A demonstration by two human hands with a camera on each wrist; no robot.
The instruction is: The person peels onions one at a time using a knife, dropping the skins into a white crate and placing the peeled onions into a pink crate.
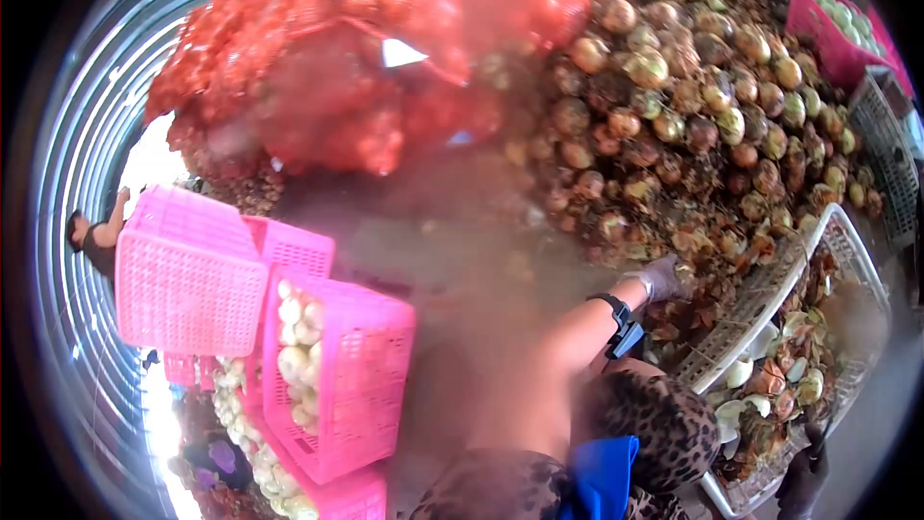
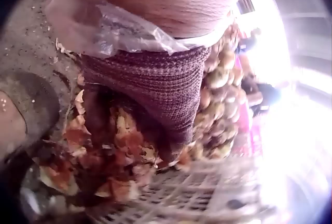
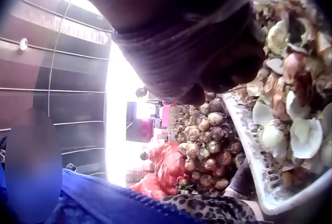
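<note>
My gloved left hand (image 1: 659, 279) reaches down into loose onion skins (image 1: 674, 318) beside the raised edge of a pale crate (image 1: 760, 313). In the left wrist view, the knitted glove (image 2: 150, 84) has its fingers pointing down and apart, with brown skins (image 2: 127, 136) between them. My right hand (image 1: 804, 481), in a dark glove, is by the crate's near right side. Shadow covers its fingers (image 3: 233, 63) in the right wrist view, so their hold is unclear. Skins and cut onion pieces (image 3: 306, 136) lie in the crate.
A large heap of onions (image 1: 693, 87) spreads beyond the crate. Red net sacks (image 1: 318, 87) lie at the back left. Pink baskets (image 1: 342, 385), one with peeled onions (image 1: 298, 356), are stacked at the left. Another person's arm (image 1: 111, 226) shows at the far left.
</note>
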